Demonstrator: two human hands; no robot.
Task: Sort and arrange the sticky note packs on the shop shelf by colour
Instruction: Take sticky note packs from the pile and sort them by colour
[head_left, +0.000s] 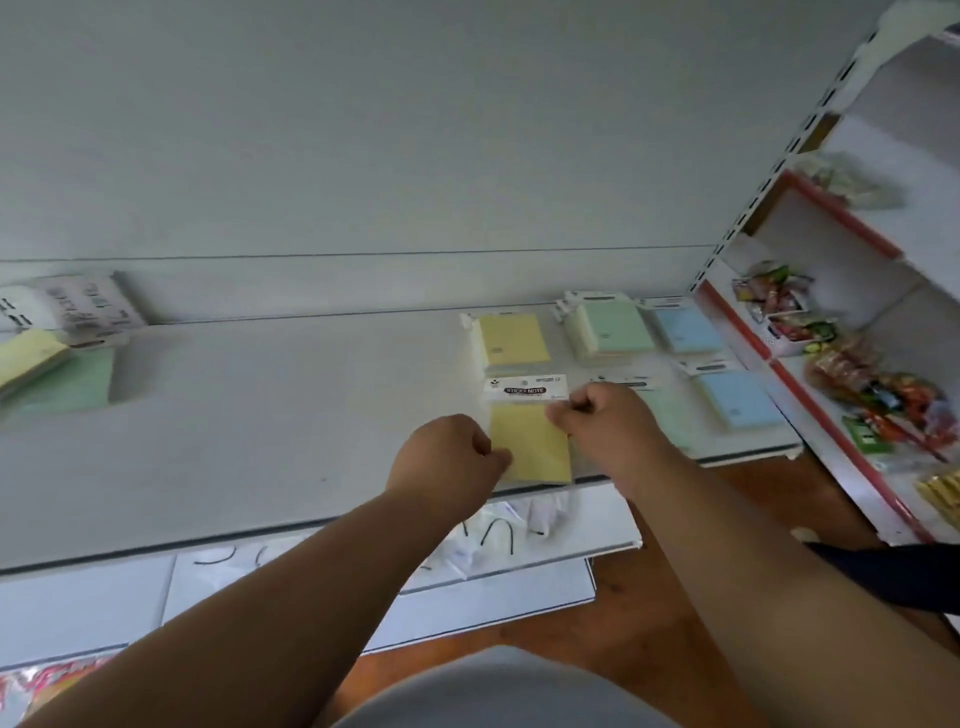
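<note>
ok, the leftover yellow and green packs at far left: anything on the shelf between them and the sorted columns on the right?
Nothing visible. The yellow pack and green pack lie at far left, and the shelf is bare up to the yellow column. Both hands, left and right, pinch the front yellow pack.

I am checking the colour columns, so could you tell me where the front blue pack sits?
The front blue pack lies at the shelf's right end, before the rear blue pack.

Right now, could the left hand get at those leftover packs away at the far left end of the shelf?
Probably yes. The left hand pinches the front yellow pack, so it must let go first. The shelf between it and the leftover packs lies bare, though it looks a long stretch.
</note>
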